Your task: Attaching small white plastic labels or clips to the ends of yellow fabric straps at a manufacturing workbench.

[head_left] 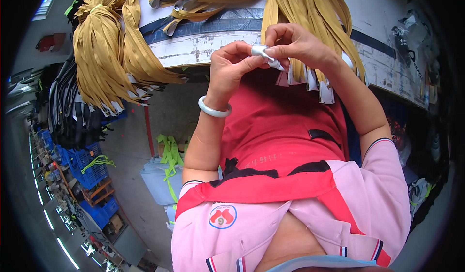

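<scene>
My left hand (232, 65), a pale bangle (214, 107) on its wrist, pinches a small glossy white piece (260, 51) between thumb and fingers. From the other side my right hand (301, 47) closes thumb and forefinger on the same piece. A narrow pale part sticks out below it; its exact kind cannot be made out. Just behind my right hand, a bundle of long tan fabric strips (310, 8) hangs over the table edge, with white tips (326, 93) at their lower ends. My fingers partly hide the white piece.
The white table (193, 49) has dark tape along it. More tan strips (99, 54) hang in bunches at the left, above black strips (72, 112). Blue crates (87, 165) and a pale blue bundle with green ties (162, 180) are lower left. Plastic wrapping (416, 44) lies at the right.
</scene>
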### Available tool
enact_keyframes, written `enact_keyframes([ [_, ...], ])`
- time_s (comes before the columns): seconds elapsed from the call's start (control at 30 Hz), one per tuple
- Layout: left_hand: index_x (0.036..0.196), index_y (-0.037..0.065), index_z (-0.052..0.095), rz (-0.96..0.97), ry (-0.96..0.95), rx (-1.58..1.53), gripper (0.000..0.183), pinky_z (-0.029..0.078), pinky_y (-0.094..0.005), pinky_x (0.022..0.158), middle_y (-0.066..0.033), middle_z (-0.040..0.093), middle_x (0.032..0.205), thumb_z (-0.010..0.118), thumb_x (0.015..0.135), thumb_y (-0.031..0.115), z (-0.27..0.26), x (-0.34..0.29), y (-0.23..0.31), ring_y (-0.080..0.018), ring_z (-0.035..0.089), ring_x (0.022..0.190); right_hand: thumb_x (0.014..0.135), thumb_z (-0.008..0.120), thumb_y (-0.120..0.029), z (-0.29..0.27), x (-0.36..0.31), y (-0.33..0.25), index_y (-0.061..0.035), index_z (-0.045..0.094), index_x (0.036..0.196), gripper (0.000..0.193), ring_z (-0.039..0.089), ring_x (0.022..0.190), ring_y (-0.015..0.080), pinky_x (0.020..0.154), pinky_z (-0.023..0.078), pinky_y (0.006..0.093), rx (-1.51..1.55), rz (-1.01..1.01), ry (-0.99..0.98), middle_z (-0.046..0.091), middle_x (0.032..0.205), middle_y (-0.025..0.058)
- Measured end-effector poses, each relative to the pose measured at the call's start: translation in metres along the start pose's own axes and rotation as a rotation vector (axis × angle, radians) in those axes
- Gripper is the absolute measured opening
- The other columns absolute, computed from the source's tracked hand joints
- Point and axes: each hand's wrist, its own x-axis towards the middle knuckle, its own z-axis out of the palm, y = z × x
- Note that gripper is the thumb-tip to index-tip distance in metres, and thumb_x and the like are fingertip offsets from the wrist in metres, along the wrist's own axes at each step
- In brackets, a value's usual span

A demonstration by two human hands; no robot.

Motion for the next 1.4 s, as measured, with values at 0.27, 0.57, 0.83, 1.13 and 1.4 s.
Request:
enact_keyframes([
  [0.27, 0.078, 0.004, 0.052, 0.424, 0.427, 0.821, 0.017, 0.042, -0.0235, 0.052, 0.0003, 0.048, 0.062, 0.063, 0.078, -0.008, 0.013, -0.002, -0.018, -0.0065, 0.049, 0.054, 0.089, 0.066, -0.009, 0.040, 0.012, 0.022, -0.0025, 0.060, 0.088, 0.008, 0.060, 0.063, 0.0134, 0.054, 0.049, 0.0258, -0.676, -0.308, 0.460, 0.062, 0.079, 0.0032],
  [0.57, 0.111, -0.001, 0.063, 0.152, 0.029, 0.505, 0.023, 0.057, -0.0256, 0.069, -0.0062, 0.059, 0.102, 0.067, 0.088, -0.002, -0.011, -0.009, 0.013, -0.0112, 0.061, 0.080, 0.088, 0.067, -0.003, 0.016, 0.000, 0.030, -0.0018, 0.065, 0.096, 0.008, 0.059, 0.071, 0.0091, 0.063, 0.048, 0.0245, -0.316, -0.260, 0.328, 0.062, 0.084, 0.0010],
  [0.83, 0.088, -0.002, 0.064, 0.321, 0.006, 0.887, 0.005, 0.048, -0.0256, 0.060, -0.0071, 0.059, 0.078, 0.067, 0.085, -0.004, -0.010, -0.007, 0.002, -0.0140, 0.061, 0.069, 0.096, 0.064, -0.020, 0.038, -0.006, 0.019, -0.0003, 0.063, 0.094, 0.020, 0.053, 0.063, 0.0064, 0.058, 0.045, 0.0233, -0.398, -0.180, 0.484, 0.059, 0.071, -0.0004],
  [1.13, 0.085, -0.002, 0.056, 0.332, 0.042, 0.925, 0.008, 0.048, -0.0228, 0.062, -0.0057, 0.057, 0.081, 0.062, 0.088, -0.006, -0.010, -0.023, 0.000, -0.0115, 0.061, 0.068, 0.094, 0.064, -0.016, 0.006, -0.012, 0.034, -0.0018, 0.058, 0.086, 0.017, 0.049, 0.059, 0.0072, 0.053, 0.042, 0.0251, -0.605, -0.195, 0.663, 0.054, 0.066, 0.0005],
  [1.4, 0.095, 0.000, 0.060, 0.259, 0.150, 0.590, 0.001, 0.048, -0.0206, 0.064, -0.0023, 0.059, 0.083, 0.060, 0.095, 0.001, -0.027, -0.029, -0.005, -0.0086, 0.060, 0.068, 0.098, 0.061, -0.030, 0.006, -0.020, 0.025, -0.0042, 0.062, 0.095, 0.026, 0.046, 0.054, 0.0033, 0.050, 0.041, 0.0197, -0.404, -0.033, 0.531, 0.053, 0.069, -0.0052],
])
